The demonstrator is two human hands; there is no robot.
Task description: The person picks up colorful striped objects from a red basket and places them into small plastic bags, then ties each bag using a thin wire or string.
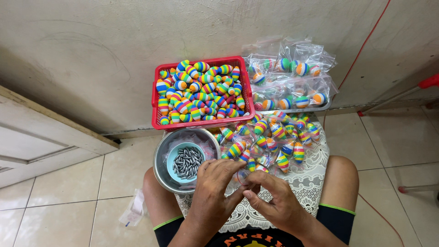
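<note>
Both hands meet over the lace cloth [292, 183] on the person's lap. The left hand [214, 183] and right hand [274, 201] are pinching a small clear bag [241, 176] between the fingertips; what's inside is too hidden to tell. Just past them, bagged rainbow-striped floats [274, 137] are piled across the cloth's far edge. At the cloth's left edge sits a metal bowl [160, 171] with a blue cup of grey weights [186, 162]. A red basket [201, 123] of loose floats sits against the wall.
</note>
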